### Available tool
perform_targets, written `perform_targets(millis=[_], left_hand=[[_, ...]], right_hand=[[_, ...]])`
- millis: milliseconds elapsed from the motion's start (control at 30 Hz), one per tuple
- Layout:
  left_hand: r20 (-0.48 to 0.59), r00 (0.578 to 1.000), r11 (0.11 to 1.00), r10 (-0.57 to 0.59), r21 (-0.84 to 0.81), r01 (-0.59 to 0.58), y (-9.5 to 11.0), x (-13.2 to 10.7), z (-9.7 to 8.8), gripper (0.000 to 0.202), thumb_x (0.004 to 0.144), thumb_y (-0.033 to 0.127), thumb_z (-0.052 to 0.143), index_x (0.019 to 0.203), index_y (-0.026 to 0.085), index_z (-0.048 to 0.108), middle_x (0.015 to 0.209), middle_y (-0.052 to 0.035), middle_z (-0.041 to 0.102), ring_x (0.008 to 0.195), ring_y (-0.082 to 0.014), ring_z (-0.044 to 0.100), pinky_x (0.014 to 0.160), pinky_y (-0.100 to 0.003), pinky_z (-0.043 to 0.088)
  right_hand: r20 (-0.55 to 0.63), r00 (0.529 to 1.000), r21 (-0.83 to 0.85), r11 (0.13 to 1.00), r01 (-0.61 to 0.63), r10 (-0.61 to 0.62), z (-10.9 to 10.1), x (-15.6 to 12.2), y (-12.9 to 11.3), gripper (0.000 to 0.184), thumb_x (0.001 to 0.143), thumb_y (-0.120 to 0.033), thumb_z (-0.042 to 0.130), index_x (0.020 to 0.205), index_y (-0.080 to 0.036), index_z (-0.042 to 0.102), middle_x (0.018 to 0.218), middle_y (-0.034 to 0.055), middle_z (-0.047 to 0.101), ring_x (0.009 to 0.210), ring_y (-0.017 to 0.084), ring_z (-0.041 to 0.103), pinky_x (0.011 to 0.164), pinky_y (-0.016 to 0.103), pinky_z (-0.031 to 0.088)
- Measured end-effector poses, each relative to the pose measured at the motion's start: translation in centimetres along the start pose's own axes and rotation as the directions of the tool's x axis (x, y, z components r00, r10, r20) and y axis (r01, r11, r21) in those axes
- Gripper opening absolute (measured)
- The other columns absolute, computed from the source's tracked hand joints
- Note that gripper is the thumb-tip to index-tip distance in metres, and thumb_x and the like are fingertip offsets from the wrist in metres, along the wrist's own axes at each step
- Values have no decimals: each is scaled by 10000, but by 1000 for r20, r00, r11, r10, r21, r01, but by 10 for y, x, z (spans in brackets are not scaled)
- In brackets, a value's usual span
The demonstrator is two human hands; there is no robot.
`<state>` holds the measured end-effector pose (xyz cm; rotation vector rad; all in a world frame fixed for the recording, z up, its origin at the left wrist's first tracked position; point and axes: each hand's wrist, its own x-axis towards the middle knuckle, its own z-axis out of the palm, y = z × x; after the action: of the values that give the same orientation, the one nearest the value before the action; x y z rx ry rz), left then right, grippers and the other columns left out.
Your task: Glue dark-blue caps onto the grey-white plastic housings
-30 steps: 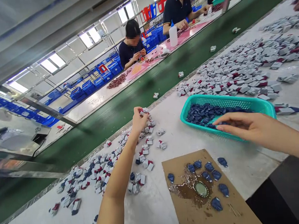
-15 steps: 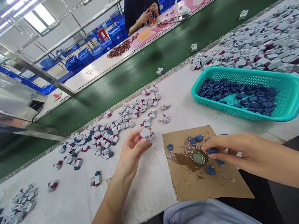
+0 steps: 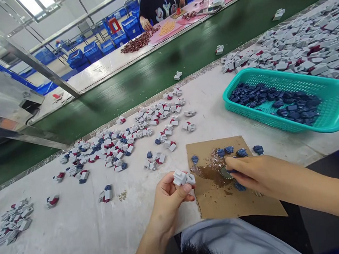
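Observation:
Between the thumb and fingers of my left hand [image 3: 167, 203] is a small white plastic part [image 3: 184, 177], held just left of the cardboard sheet [image 3: 219, 207]. My right hand [image 3: 263, 175] pinches a small dark blue plastic piece [image 3: 232, 171], mostly covered by the fingers. That piece is at a small round dish [image 3: 224, 173] on the cardboard; whether it touches the dish I cannot tell. Wet, glossy brown stains surround the dish. Several blue pieces [image 3: 229, 149] lie around it on the cardboard, and another blue piece [image 3: 258, 149] rests past its right corner.
A green basket [image 3: 285, 122] of blue pieces stands at the right, before a large heap of white and dark red parts [image 3: 304, 48]. More assembled parts [image 3: 110, 145] spread across the left. Beyond runs a green conveyor belt [image 3: 144, 83]; a co-worker [image 3: 163, 6] sits across it.
My left hand has come right and nearer with the white part. My right hand has moved left to the dish with the blue piece. The co-worker's one hand now reaches to a reddish pile.

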<state>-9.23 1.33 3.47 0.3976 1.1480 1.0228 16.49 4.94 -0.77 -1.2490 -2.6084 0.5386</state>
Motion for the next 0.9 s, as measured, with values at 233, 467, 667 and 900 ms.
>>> perform_targets(millis=[233, 467, 667, 900], left_hand=[[58, 995, 996, 80, 26, -82, -16, 4, 4, 302, 545, 313, 972, 773, 208, 806, 713, -14, 777, 614, -121, 693, 596, -196, 559], [88, 993, 996, 79, 39, -83, -2, -4, 18, 352, 393, 68, 981, 659, 197, 790, 649, 3, 779, 590, -117, 695, 596, -174, 570], [128, 984, 983, 122, 123, -138, -3, -9, 20, 335, 431, 96, 982, 683, 207, 792, 660, 7, 782, 592, -119, 688, 575, -170, 557], [297, 921, 863, 251, 364, -352, -21, -11, 12, 229, 778, 331, 810, 908, 179, 698, 738, -22, 713, 618, -134, 604, 594, -231, 490]], right_hand=[[-12, 993, -69, 991, 118, -119, -2, 11, -11, 226, 830, -51, 321, 757, -235, 430, 576, 12, 558, 462, 197, 564, 476, 318, 258], [26, 992, 561, 819, -118, 125, -49, 17, -51, 232, 1027, -432, 458, 914, -244, 534, 619, -41, 582, 518, 137, 551, 508, 263, 364], [82, 997, 625, 778, -61, 12, -63, 25, -69, 154, 990, -262, 462, 914, -247, 595, 667, -37, 633, 543, 122, 579, 542, 250, 405], [183, 982, 602, 795, -76, -44, -53, 27, -68, 208, 998, -290, 429, 840, -224, 548, 749, -3, 664, 624, 136, 594, 551, 269, 370]])
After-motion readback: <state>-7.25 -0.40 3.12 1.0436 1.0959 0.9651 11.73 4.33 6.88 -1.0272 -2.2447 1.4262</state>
